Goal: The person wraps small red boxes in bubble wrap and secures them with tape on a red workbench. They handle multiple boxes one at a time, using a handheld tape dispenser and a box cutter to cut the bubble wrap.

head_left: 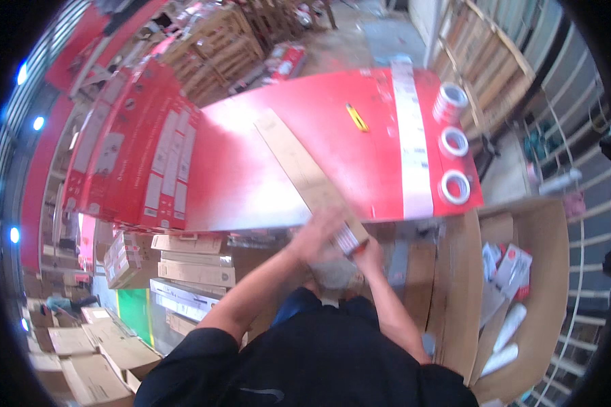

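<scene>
A long, narrow brown cardboard box (299,166) lies slantwise on the red tabletop (251,203). Its near end juts past the table's front edge toward me and bears a white label (347,241). My left hand (321,234), somewhat blurred, is closed over the box's left side near that end. At the near right corner my right hand (368,258) grips the box, its fingers partly hidden. A small orange-red patch shows beside the right fingers; I cannot make out what it is. Farther right on the table lies a yellow utility knife (357,117), touched by neither hand.
Tape rolls (454,187) line the table's right end beside a white printed strip (412,149). Tall red cartons (139,149) stand at the left. An open carton (553,285) with packages is at my right; flat cardboard boxes (197,271) are stacked below the table's left side.
</scene>
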`<state>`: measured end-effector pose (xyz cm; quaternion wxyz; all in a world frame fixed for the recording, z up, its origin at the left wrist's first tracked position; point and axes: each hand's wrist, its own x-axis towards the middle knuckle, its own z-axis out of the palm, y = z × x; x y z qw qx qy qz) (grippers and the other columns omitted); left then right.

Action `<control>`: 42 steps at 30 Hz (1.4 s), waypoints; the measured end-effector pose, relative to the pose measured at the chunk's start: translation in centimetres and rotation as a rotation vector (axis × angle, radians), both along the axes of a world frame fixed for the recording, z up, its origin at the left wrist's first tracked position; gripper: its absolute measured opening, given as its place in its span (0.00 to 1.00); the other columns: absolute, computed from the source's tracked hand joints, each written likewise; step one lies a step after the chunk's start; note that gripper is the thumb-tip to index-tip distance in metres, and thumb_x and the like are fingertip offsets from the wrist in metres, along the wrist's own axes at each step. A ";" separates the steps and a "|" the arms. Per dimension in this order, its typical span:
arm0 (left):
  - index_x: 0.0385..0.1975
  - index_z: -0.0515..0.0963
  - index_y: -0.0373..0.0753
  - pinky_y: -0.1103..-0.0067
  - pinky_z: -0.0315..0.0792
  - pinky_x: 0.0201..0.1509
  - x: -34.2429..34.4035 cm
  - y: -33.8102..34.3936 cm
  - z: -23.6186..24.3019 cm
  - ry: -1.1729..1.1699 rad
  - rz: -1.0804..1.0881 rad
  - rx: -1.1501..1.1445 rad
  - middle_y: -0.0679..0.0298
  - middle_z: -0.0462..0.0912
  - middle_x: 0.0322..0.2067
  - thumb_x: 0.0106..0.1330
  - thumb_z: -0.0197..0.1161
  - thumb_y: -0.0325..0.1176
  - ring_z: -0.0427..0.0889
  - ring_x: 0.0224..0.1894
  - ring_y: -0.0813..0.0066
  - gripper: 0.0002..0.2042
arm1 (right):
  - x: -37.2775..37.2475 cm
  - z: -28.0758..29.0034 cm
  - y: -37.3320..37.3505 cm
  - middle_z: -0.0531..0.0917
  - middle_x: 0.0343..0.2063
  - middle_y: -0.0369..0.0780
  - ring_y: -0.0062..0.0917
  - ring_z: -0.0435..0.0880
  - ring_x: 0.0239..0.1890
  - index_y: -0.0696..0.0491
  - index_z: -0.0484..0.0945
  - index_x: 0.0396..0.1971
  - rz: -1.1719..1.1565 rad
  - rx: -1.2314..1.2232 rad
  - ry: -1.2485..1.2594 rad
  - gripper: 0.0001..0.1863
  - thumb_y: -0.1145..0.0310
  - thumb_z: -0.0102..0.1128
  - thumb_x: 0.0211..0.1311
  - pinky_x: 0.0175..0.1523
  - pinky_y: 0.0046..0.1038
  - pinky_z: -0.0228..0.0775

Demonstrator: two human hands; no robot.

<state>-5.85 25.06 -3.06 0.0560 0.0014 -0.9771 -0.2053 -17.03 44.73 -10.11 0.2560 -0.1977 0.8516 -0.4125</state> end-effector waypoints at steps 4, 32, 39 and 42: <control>0.70 0.76 0.39 0.51 0.62 0.81 0.8 1.3 6.8 0.389 -0.010 -0.168 0.48 0.72 0.74 0.53 0.79 0.44 0.69 0.78 0.47 0.41 | -0.2 9.8 -1.2 0.89 0.45 0.49 0.49 0.89 0.49 0.52 0.85 0.53 0.089 -0.130 0.243 0.29 0.70 0.81 0.47 0.54 0.46 0.80; 0.49 0.87 0.30 0.69 0.84 0.51 -4.7 -16.8 -1.0 -0.439 0.334 0.881 0.57 0.91 0.41 0.75 0.61 0.28 0.89 0.46 0.70 0.12 | 4.9 3.2 5.4 0.83 0.63 0.44 0.32 0.82 0.66 0.59 0.77 0.62 -0.353 -0.521 -0.355 0.28 0.74 0.77 0.62 0.71 0.35 0.73; 0.58 0.81 0.30 0.71 0.81 0.52 -5.3 1.2 3.7 -0.926 0.395 1.505 0.58 0.89 0.44 0.85 0.53 0.51 0.87 0.45 0.68 0.26 | 4.9 10.4 7.7 0.84 0.51 0.48 0.46 0.84 0.56 0.56 0.80 0.56 -0.130 0.040 0.344 0.29 0.67 0.74 0.52 0.62 0.46 0.77; 0.50 0.85 0.33 0.72 0.81 0.48 -5.3 3.3 3.7 -0.828 0.404 1.482 0.60 0.90 0.41 0.84 0.59 0.44 0.87 0.41 0.72 0.18 | 4.8 9.5 9.1 0.84 0.50 0.47 0.46 0.84 0.54 0.55 0.80 0.56 -0.112 0.039 0.406 0.29 0.67 0.75 0.51 0.61 0.46 0.77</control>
